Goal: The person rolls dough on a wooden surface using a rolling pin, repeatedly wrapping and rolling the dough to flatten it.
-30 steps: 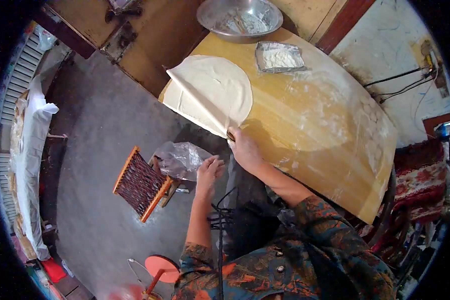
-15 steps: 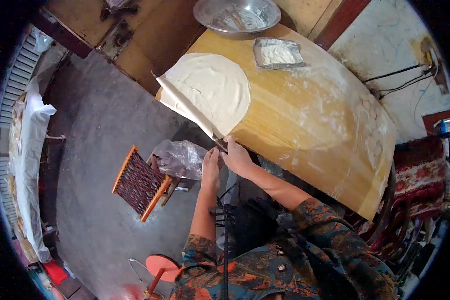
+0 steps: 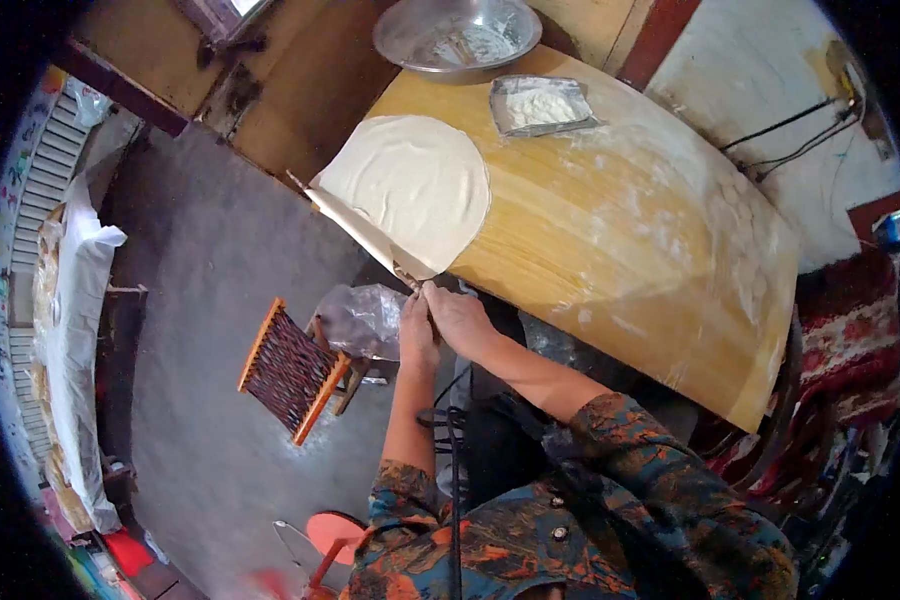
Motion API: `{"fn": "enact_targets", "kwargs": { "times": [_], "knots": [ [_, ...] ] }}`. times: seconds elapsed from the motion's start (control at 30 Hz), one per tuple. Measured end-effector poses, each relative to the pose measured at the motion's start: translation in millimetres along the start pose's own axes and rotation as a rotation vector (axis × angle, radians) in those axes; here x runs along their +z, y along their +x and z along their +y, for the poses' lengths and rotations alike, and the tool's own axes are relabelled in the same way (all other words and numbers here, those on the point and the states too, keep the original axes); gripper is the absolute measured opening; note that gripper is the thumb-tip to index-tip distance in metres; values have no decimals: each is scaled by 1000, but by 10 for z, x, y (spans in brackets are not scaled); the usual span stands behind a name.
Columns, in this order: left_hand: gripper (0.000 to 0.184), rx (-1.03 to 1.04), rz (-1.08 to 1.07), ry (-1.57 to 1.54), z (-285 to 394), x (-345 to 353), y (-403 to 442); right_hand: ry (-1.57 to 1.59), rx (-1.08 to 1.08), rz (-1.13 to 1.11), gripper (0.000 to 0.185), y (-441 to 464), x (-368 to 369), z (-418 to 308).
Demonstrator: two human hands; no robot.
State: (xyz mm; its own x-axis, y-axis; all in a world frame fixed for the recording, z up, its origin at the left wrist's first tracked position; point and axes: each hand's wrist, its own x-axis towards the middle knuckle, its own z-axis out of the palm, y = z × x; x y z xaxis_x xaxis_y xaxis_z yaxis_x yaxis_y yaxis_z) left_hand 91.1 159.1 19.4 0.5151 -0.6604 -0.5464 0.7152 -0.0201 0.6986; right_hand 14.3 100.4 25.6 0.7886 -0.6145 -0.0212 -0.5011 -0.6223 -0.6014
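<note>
A wide, thin sheet of dough (image 3: 410,185) lies at the left end of the wooden board. Its near-left edge is wrapped round a thin dark rolling pin (image 3: 402,274), which runs along the board's edge with both bare ends sticking out. My right hand (image 3: 457,316) is closed round the near end of the pin. Just left of it, my left hand (image 3: 418,330) is closed at the same end, its fingertips touching the pin. The two hands are side by side, slightly off the board's edge.
Flour dusts the wooden board (image 3: 570,250). A bag of flour (image 3: 542,106) and a metal basin (image 3: 457,35) stand at its far end. Below left are a clear plastic bag (image 3: 362,320) and a woven folding stool (image 3: 295,372). A red round-topped stand (image 3: 335,535) is on the floor.
Both hands and the rolling pin have shifted left toward the board's edge. More of the dough sheet now lies flat beside the roll. The view has turned slightly.
</note>
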Motion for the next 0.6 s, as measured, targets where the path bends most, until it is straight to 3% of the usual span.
{"fn": "enact_targets", "kwargs": {
  "times": [0.13,0.17,0.3,0.4,0.43,0.47,0.53,0.6],
  "knots": [
    [28,51,-43,-194,5,-48,106,-150,-160,-27,26,4,-66,-5],
    [25,94,-136,-231,-26,-135,195,-198,-206,-45,29,-17,-49,7],
    [19,48,-136,-358,20,-145,154,-296,-406,133,37,-163,-57,-26],
    [18,119,-347,-459,-145,-404,257,-253,-484,165,36,-243,-142,42],
    [20,47,-324,-464,-141,-396,199,-225,-502,193,35,-300,-173,81],
    [21,-12,-561,-529,-143,-360,173,-197,-515,218,34,-390,-222,140],
    [21,56,-398,-424,-130,-269,9,-74,-434,-35,38,-577,-581,151],
    [24,172,-427,-162,-64,-170,-114,-116,-463,179,40,-789,-728,298]
  ]
}}
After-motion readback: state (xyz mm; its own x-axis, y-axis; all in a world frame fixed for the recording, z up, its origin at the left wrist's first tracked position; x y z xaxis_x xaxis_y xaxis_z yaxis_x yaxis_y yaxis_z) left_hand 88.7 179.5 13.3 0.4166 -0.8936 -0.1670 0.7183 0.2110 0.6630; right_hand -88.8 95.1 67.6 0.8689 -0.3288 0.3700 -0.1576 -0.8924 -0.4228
